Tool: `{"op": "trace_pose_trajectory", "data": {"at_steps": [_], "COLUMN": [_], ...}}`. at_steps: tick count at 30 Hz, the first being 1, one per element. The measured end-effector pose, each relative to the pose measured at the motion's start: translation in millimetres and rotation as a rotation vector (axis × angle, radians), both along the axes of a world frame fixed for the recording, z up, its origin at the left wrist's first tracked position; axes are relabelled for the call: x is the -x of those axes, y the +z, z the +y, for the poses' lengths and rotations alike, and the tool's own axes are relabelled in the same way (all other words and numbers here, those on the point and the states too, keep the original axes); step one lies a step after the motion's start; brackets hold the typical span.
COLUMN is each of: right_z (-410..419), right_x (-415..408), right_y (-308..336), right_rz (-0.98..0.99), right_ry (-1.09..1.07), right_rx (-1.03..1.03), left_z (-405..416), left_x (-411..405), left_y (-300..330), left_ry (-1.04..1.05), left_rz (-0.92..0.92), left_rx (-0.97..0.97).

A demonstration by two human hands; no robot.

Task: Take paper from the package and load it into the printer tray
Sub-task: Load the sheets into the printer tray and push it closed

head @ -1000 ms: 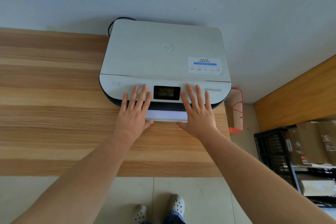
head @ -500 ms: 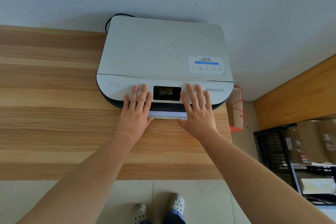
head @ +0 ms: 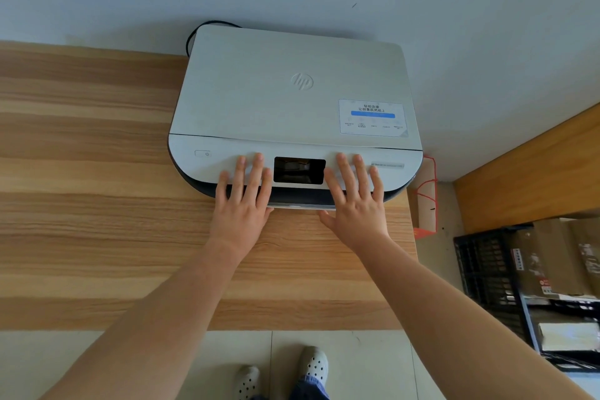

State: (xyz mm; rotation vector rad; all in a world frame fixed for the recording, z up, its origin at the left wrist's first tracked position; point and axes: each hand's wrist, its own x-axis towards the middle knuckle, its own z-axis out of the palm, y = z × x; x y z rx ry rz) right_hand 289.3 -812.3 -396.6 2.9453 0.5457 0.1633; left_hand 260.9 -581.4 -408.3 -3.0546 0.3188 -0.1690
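A white printer (head: 292, 97) with a dark base stands at the back of the wooden table (head: 81, 204), against the wall. Its paper tray (head: 300, 205) shows only as a thin pale edge under the front, nearly flush with the body. My left hand (head: 242, 204) lies flat with fingers spread on the front panel, left of the dark screen (head: 299, 170). My right hand (head: 355, 204) lies flat the same way on the right of the screen. Both thumbs reach down to the tray edge. No paper package is in view.
A black cable (head: 194, 34) loops behind the printer. Right of the table an orange-trimmed paper bag (head: 425, 204) stands on the floor, beside a black crate (head: 487, 269) and cardboard boxes (head: 558, 256) on a shelf. My feet (head: 282, 373) show below the table edge.
The tray's white edge stuck out further a second ago; it has slid back into the printer under my hands, which moved forward slightly.
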Motion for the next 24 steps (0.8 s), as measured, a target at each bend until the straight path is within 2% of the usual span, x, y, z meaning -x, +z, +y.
{"op": "trace_pose_trajectory", "data": {"at_steps": [8, 15, 19, 24], "right_z": [-5.0, -6.2, -2.7, 4.1], "right_x": [-8.1, -12.6, -11.1, -0.2], "right_y": [-15.0, -23.5, -20.2, -1.3], "right_rz": [-0.187, -0.232, -0.18, 0.051], "right_ry": [0.074, 0.095, 0.062, -0.027], "right_rx": [-0.074, -0.089, -0.059, 0.009], "left_z": [3.0, 4.6, 3.9, -3.5], "left_x": [-4.2, -5.6, -5.6, -0.7], "left_y": [-15.1, -21.8, -20.4, 3.8], "left_ry": [-0.003, -0.007, 0.003, 0.046], "left_rz": [-0.087, -0.138, -0.092, 0.099], "left_rx": [0.012, -0.007, -0.006, 0.026]}}
